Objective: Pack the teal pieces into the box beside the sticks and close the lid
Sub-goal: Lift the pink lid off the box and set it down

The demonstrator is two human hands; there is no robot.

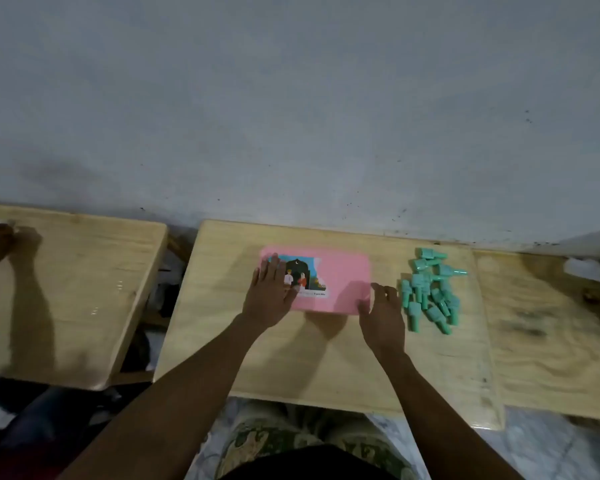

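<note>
Head view: left hand [269,296] hides box [340,278] picture.

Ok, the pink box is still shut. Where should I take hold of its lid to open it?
Probably at the near right corner of the pink box, coming from the right. The box lies flat on the wooden table, and the right hand is already at that corner, fingers spread. The left hand lies flat on the lid's left side and can steady it. The hinge side cannot be told.

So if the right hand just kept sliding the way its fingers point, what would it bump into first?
Probably nothing on the table: the right hand points up the gap between the pink box and the teal pieces, toward the wall. Depth is unclear.
</note>
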